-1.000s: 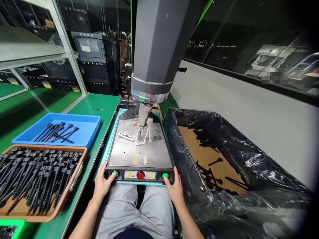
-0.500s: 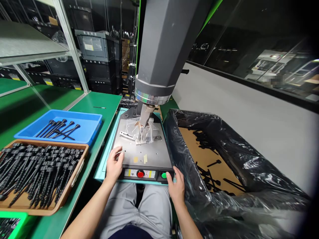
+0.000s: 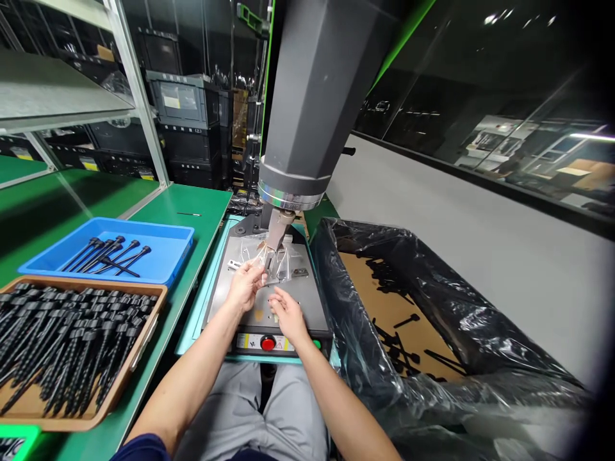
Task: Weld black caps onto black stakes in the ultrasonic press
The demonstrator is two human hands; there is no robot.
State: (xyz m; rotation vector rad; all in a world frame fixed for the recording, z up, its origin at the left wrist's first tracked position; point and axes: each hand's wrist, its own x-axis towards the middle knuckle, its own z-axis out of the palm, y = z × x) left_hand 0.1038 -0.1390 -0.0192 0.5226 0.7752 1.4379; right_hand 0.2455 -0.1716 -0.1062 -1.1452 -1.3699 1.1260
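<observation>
In the head view, my left hand reaches to the front left of a clear plastic fixture on the machine's metal plate. Its fingers are closed together at the fixture; what they grip, if anything, is hidden. My right hand hovers over the plate just right of it, fingers loosely bent and apart, with nothing visible in them. Directly above the fixture, the tapered metal tool tip of the large grey machine head points down into it.
Black ribbed strips with round heads fill a brown tray at left; several lie in a blue tray behind. A box lined with black plastic stands at right, holding more. Red button and green button sit on the front panel.
My left hand has moved forward and right from the plate's left edge to the fixture. My right hand has left the green button and come inward over the plate.
</observation>
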